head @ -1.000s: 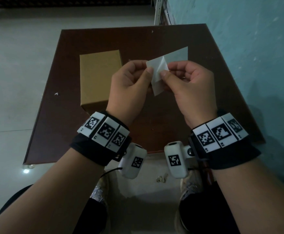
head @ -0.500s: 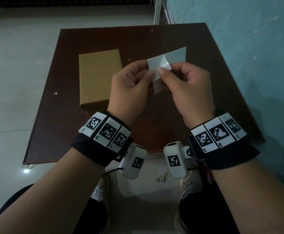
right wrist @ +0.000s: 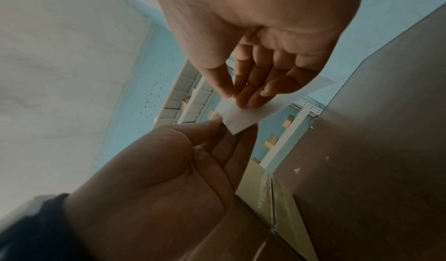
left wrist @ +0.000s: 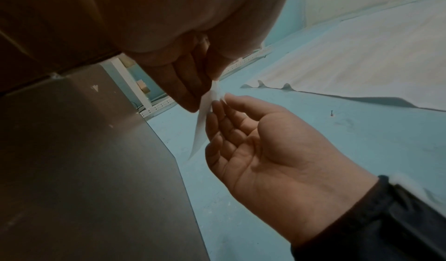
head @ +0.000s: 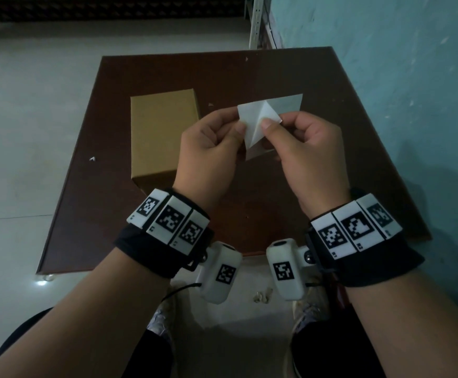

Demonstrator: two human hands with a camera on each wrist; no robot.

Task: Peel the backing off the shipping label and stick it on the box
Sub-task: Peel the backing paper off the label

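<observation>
Both my hands hold a white shipping label (head: 252, 121) in the air above the dark brown table (head: 277, 75). My left hand (head: 240, 126) pinches its left edge between thumb and fingers. My right hand (head: 267, 122) pinches a corner that is folded back off the sheet, which extends up and to the right (head: 288, 103). In the right wrist view the label (right wrist: 241, 116) sits between the fingertips of both hands. The left wrist view shows it edge-on as a thin white strip (left wrist: 202, 124). A tan cardboard box (head: 162, 135) lies on the table left of my hands.
A teal wall (head: 399, 91) runs close along the table's right side. A white metal rack (head: 258, 23) stands at the back by the wall. Pale floor (head: 31, 118) lies left of the table. Small white scraps (head: 92, 159) dot the table and floor.
The peeled corner in my right hand has opened wider and moved a little to the right. Both hands stay at about the same height over the table.
</observation>
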